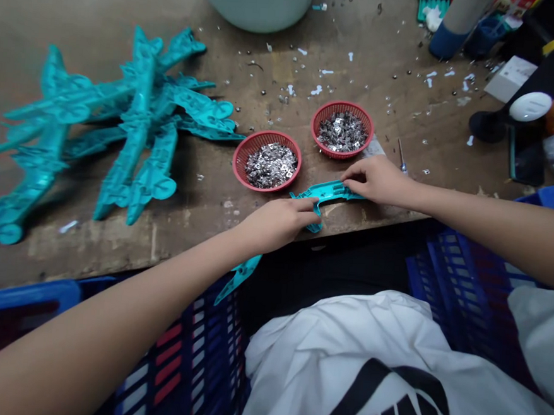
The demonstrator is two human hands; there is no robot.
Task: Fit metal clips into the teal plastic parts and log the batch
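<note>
A teal moulded plastic piece [328,191] lies at the table's front edge, its hollow, ribbed side up. My left hand [278,221] is closed over its left part, fingers bent across it. At the piece's right end, my right hand [376,180] has thumb and fingers pinched together against it; anything small between those fingertips is hidden. Just beyond the hands stand two red mesh baskets, a left one [239,167] and a right one [367,141], both filled with small shiny metal parts. Below my left wrist hangs a teal pointed end [241,278]; whether it joins the held piece I cannot tell.
A heap of similar teal pieces [141,109] covers the table's left side. A screwdriver [403,164] lies right of my right hand. Behind are a pale tub [263,4], scattered metal bits, and a phone [525,155] beside a black stand. Blue crates [191,353] flank my lap.
</note>
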